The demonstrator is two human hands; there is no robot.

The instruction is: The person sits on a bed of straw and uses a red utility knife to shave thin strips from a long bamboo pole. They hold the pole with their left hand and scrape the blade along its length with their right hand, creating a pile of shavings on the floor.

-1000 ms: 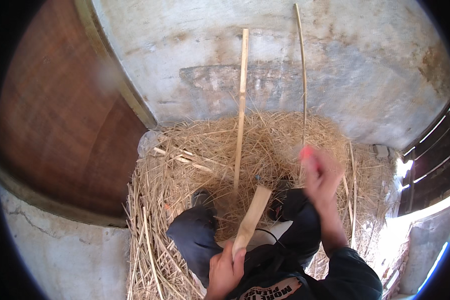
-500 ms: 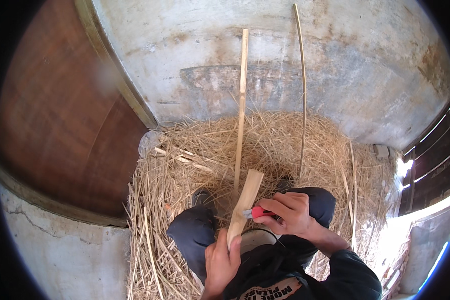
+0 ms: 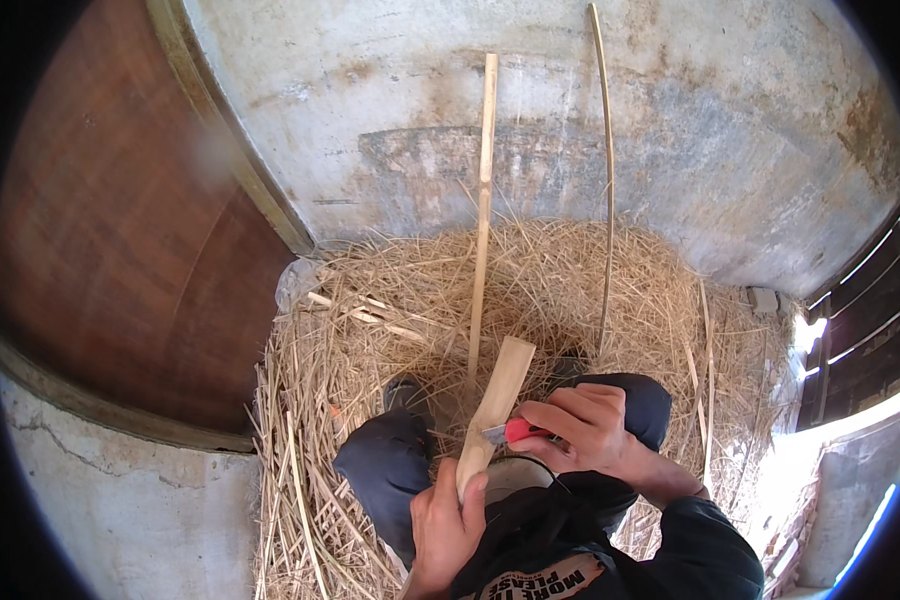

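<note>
My left hand (image 3: 448, 518) is wrapped round the near end of a pale strip of split bamboo (image 3: 506, 378), which slants up and to the right between my knees. A slight bend, like a node, shows partway along it. In my right hand (image 3: 582, 428) is a red-handled utility knife (image 3: 520, 430), its short grey blade pointing left. The blade lies against the strip's surface at about the middle, just beyond my left fingers. My right fingers cover most of the handle.
Straw-like shavings (image 3: 560, 270) cover the floor round my feet. A bamboo strip (image 3: 485, 180) and a thinner stick (image 3: 607, 170) lean on the stained wall (image 3: 710, 130). A brown door panel (image 3: 120, 220) stands left; dark slats (image 3: 865, 310) are at the right.
The far end of the bamboo strip has tipped slightly to the right. Both hands have shifted only a little, and the knife blade still meets the strip.
</note>
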